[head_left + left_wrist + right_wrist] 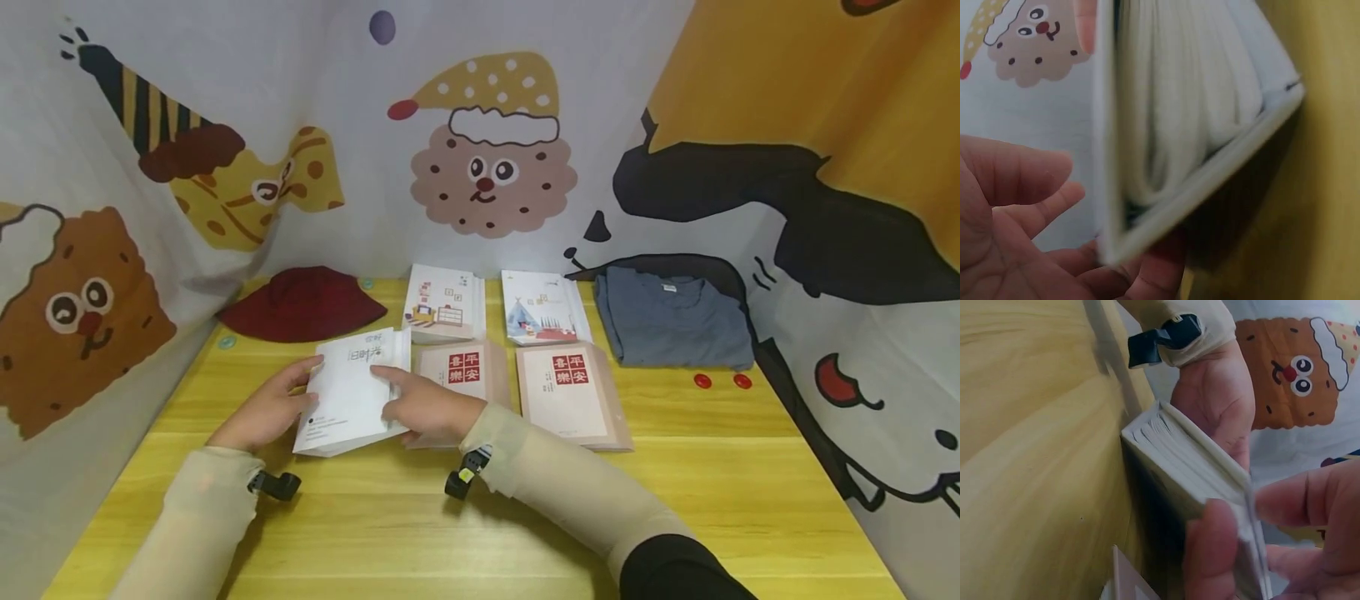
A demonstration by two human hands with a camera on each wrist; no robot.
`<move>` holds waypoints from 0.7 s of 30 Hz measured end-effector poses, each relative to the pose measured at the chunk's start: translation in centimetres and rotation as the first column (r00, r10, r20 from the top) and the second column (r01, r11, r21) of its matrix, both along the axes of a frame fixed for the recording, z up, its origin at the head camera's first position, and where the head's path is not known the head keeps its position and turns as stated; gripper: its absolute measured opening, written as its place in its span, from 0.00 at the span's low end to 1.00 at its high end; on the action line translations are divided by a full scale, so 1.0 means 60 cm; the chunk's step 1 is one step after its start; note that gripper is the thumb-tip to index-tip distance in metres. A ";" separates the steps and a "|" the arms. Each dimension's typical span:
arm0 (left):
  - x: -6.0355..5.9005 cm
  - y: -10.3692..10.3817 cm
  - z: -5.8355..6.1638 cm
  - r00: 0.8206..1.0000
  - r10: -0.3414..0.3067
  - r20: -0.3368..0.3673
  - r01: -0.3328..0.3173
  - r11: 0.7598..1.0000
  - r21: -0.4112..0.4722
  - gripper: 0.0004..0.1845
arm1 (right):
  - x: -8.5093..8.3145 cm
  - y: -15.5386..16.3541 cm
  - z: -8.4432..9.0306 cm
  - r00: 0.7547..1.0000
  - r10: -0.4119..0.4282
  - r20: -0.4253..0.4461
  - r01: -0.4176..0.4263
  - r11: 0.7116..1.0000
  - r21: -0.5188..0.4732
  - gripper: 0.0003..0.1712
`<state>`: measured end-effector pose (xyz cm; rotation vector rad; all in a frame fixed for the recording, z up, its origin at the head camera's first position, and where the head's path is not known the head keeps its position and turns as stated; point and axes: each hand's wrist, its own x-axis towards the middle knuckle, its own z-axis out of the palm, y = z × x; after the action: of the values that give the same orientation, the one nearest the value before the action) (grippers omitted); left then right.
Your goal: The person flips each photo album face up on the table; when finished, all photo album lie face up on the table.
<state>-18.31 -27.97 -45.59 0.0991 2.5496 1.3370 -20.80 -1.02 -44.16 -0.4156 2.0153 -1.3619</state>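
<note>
White book [347,396] is in front of the person, left of the table's middle, tilted, with handwritten-style characters on its upward face. Left hand [266,407] grips its left edge: the fingers bend under the lower side in the left wrist view, the thumb on the cover side, the gap between them about the book's thickness. Right hand [431,406] pinches the right side, index finger extended over the cover, remaining fingers bent. Both wrist views show the page edges, loosely fanned between the covers; whether the lower edge touches the table [375,533], cannot tell. Just right of the book, partly behind the right hand, lies a pink-bordered book [465,371] with red character squares; a matching book [564,392] lies beside it. Behind these are a book with a room drawing [444,317] and a book with a tent drawing [543,312]. Far left: maroon hat [300,304], a teal disc [227,342] near its brim. Far right: folded blue-grey shirt [671,321], two red discs [702,381] in front. Cartoon-printed curtain [337,100] hangs behind.
</note>
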 end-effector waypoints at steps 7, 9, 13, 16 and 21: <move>-0.003 -0.011 -0.007 0.999 0.014 0.035 -0.012 0.997 -0.072 0.38 | 0.000 -0.008 -0.005 0.995 0.012 -0.095 -0.005 0.997 0.078 0.56; -0.005 -0.013 -0.006 0.999 0.025 0.049 -0.021 0.996 -0.083 0.38 | 0.003 -0.008 -0.004 0.991 0.011 -0.132 0.005 0.993 0.116 0.56; -0.007 -0.015 -0.003 0.997 0.051 0.059 -0.044 0.993 -0.110 0.38 | 0.007 -0.001 0.003 0.986 0.017 -0.167 0.008 0.989 0.144 0.53; -0.007 -0.013 0.001 0.996 0.061 0.065 -0.053 0.992 -0.114 0.37 | 0.011 0.009 0.013 0.982 0.027 -0.184 -0.004 0.993 0.120 0.51; -0.006 -0.001 0.019 0.996 0.088 -0.030 -0.092 0.985 -0.148 0.36 | 0.014 0.045 0.034 0.978 0.012 -0.209 -0.003 0.999 0.045 0.45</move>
<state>-18.65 -28.06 -44.45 -0.0297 2.6926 1.1762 -19.93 1.66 -42.13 -0.5666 2.2071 -1.3126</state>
